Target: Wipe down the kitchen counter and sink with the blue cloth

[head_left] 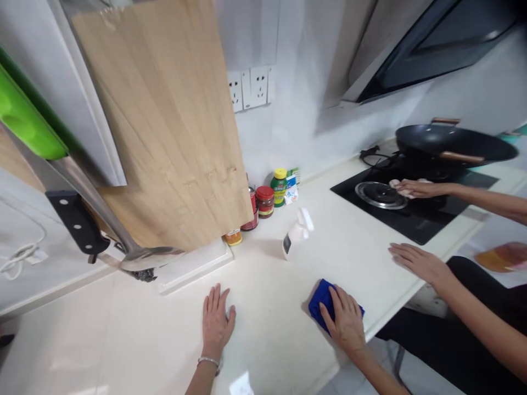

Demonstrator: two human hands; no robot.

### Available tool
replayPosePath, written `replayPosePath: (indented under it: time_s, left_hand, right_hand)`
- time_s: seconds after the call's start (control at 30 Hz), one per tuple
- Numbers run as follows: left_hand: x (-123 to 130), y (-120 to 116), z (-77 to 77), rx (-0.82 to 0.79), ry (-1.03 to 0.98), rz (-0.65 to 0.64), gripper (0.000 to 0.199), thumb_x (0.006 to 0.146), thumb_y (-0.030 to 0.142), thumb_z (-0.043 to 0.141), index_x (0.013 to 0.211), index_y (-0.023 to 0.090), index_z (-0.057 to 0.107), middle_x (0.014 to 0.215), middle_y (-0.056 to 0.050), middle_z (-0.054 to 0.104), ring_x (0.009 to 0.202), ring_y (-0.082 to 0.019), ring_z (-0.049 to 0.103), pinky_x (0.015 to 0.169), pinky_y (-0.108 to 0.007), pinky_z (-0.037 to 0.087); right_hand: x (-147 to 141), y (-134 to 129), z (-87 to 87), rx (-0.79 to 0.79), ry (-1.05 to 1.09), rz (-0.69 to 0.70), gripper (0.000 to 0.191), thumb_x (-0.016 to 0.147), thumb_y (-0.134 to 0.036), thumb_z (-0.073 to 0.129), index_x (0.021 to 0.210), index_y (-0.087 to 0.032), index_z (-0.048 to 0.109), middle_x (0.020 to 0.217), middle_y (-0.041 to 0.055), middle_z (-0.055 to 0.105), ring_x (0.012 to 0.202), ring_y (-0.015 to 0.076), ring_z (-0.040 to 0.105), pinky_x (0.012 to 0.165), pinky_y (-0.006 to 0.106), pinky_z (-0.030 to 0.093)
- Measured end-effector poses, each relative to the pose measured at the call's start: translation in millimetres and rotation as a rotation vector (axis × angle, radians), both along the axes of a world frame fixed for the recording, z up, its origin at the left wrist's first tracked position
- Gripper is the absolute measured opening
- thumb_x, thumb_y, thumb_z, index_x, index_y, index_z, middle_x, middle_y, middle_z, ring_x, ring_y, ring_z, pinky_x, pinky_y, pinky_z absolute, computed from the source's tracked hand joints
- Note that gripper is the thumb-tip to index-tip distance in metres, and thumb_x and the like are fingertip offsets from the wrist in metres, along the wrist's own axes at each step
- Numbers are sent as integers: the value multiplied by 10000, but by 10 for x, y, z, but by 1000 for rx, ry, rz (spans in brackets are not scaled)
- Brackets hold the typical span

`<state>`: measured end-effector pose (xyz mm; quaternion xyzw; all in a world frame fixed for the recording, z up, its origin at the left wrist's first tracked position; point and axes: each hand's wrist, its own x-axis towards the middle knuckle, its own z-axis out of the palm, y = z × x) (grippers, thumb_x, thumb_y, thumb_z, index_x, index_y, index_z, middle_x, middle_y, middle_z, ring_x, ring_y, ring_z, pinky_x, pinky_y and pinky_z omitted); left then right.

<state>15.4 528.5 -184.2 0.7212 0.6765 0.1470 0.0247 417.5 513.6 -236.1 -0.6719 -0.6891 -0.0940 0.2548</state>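
Note:
My left hand (217,319) lies flat on the white countertop (156,340), fingers stretched out, with a bracelet at the wrist. It holds nothing. To its right, my right hand (346,318) presses on a folded blue cloth (319,303), its fingers spread over the top and the thumb at the near side. Beyond the two hands stands a white spray bottle (295,235), upright on the counter with a dark label low on its side.
Jars (265,201) and a green bottle (279,187) line the wall. A cutting board (164,120), a knife (78,222) and a green-handled turner (33,118) hang at left. At right, a co-worker's hand (420,188) wipes the cooktop (426,222) near a wok (453,141); their other hand (422,264) rests on the counter.

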Motion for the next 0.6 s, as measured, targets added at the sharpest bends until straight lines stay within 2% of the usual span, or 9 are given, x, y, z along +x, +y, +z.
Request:
replayPosePath:
  time_s: [0.33, 0.6]
  left_hand:
    - [-27, 42, -67, 68, 22, -6, 474, 946, 366, 436, 1391, 239, 540, 1577, -99, 470, 1490, -300, 392, 1206, -564, 394]
    - [-37, 63, -97, 78, 35, -8, 488, 939, 377, 437, 1395, 233, 535, 1580, -103, 465, 1490, -297, 391, 1213, -557, 385]
  right_hand:
    - [-46, 52, 19, 41, 11, -23, 631, 965, -491, 438, 1466, -112, 379, 1443, 215, 509, 1348, 330, 457, 1114, 564, 389]
    - [-31, 69, 18, 4, 45, -25, 638, 958, -490, 450, 1484, -136, 377, 1449, 196, 513, 1344, 334, 464, 1116, 570, 386]
